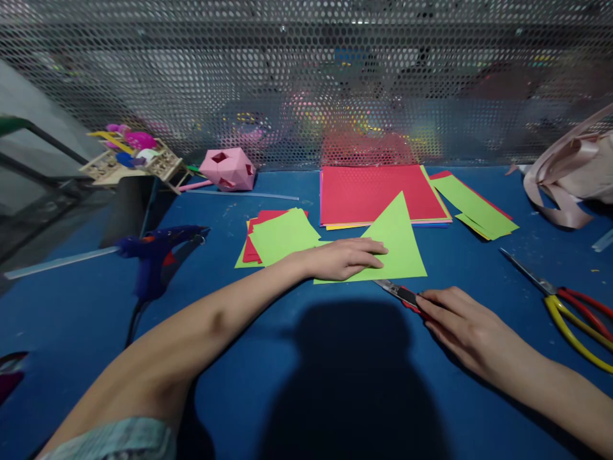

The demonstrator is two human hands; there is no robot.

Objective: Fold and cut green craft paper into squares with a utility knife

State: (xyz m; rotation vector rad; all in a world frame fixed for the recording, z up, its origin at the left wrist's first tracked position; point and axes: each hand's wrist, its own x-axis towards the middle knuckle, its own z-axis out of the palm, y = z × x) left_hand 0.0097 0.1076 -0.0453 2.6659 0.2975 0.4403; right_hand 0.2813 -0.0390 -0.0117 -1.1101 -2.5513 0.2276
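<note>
My left hand lies flat, fingers stretched to the right, on a folded green paper sheet. A pointed flap of that sheet stands out toward the back. In my right hand is a utility knife with a red and black handle. Its blade points left and its tip is at the sheet's front edge; whether the tip is under the paper I cannot tell. Left of the sheet, green and red cut pieces are piled. Behind it lies a stack of coloured paper, red on top.
Scissors with red and yellow handles lie at the right. A blue glue gun with a glue stick is on the left. At the back stand a pink paper polyhedron and perforated metal mesh. More green strips lie back right.
</note>
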